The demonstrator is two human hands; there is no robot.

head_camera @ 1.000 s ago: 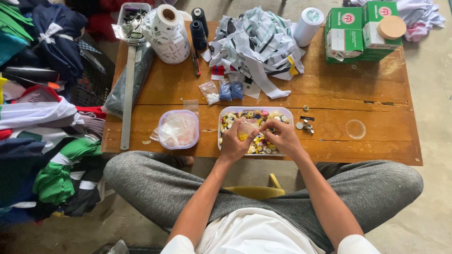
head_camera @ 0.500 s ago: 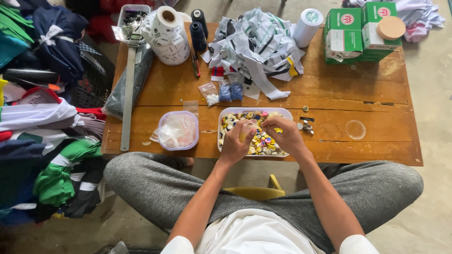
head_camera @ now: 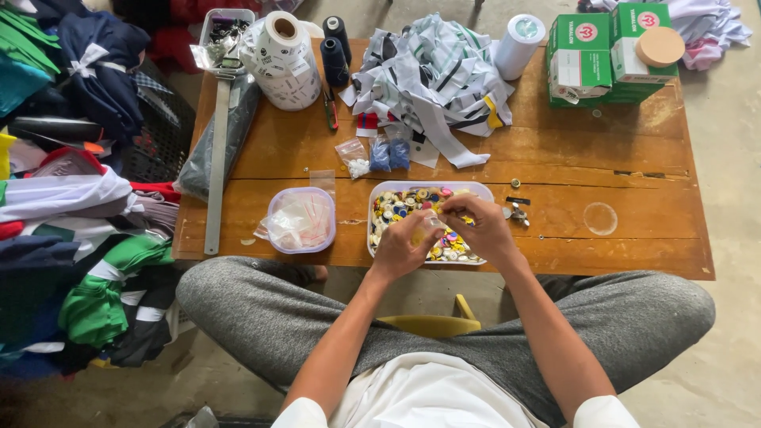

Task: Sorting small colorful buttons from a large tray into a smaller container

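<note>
A white rectangular tray point(head_camera: 379, 192) full of many-coloured buttons sits at the near edge of the wooden table point(head_camera: 555, 158). Both my hands hover over it. My left hand point(head_camera: 406, 246) pinches a small clear plastic bag with yellowish bits in it. My right hand point(head_camera: 480, 224) has its fingertips closed on the top of that same bag, just above the buttons. What lies between the fingers beyond the bag is too small to make out.
A clear lidded tub point(head_camera: 301, 219) stands left of the tray, beside a long metal ruler point(head_camera: 216, 158). Further back lie small button bags point(head_camera: 372, 154), a fabric-strip pile point(head_camera: 432, 71), label rolls point(head_camera: 281, 59), thread cones point(head_camera: 334, 49) and green boxes point(head_camera: 606, 51). Folded clothes point(head_camera: 71, 238) are heaped at left.
My hands have drawn closer together over the tray, and the small clear bag now sits between both sets of fingertips. Nothing else on the table has moved.
</note>
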